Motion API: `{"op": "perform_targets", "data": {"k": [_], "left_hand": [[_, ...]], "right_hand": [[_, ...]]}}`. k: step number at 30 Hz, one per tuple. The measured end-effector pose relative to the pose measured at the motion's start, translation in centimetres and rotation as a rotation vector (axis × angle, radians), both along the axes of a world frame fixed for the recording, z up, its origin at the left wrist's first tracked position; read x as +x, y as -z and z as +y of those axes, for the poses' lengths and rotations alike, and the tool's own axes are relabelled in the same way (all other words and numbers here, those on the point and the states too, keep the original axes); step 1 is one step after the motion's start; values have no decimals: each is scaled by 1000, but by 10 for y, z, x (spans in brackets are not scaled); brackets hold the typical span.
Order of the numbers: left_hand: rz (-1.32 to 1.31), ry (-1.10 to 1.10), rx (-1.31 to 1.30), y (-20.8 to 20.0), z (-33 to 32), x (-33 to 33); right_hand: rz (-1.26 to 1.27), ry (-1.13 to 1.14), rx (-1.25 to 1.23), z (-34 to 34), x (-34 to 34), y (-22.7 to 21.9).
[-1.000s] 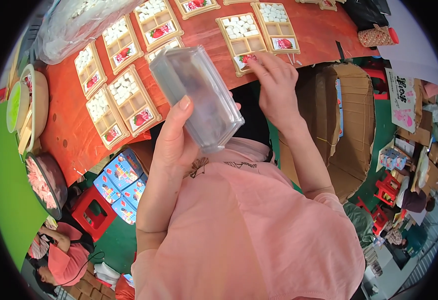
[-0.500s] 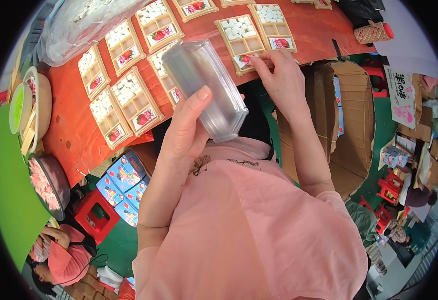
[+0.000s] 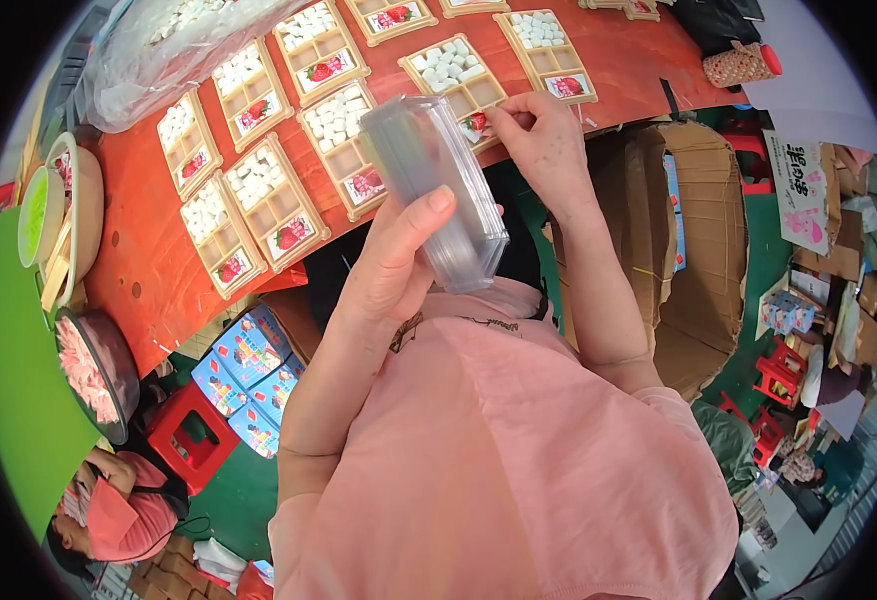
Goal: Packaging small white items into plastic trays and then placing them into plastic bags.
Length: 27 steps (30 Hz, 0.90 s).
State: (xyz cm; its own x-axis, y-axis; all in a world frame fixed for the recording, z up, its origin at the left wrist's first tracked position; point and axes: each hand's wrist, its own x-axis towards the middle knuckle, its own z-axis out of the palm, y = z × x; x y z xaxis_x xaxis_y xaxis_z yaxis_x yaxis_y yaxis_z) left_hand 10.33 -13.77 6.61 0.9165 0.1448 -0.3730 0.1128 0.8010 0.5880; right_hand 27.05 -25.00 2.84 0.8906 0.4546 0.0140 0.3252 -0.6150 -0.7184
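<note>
Toward twelve o'clock, the left hand curled half open around a stack of clear plastic containers; near one o'clock, the right hand pinched a beige tray between thumb and forefinger, above the red table.

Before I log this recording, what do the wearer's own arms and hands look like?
The left hand and right hand are ungloved, with no watch or bracelet showing. Both forearms are bare below short, plain pink sleeves, part of a pink top with dark printing.
</note>
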Motion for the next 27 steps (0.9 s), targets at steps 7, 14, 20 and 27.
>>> {"op": "perform_targets", "data": {"k": [7, 14, 20, 27], "left_hand": [[4, -22, -4, -2, 4, -3], [-79, 21, -51, 9, 1, 18], [-64, -26, -126, 20, -5, 28], [-59, 22, -24, 12, -4, 32]], "right_hand": [[348, 24, 330, -16, 10, -7], [-28, -5, 35, -10, -6, 1], [-134, -15, 19, -6, -14, 4], [-111, -1, 173, -8, -11, 12]]}}
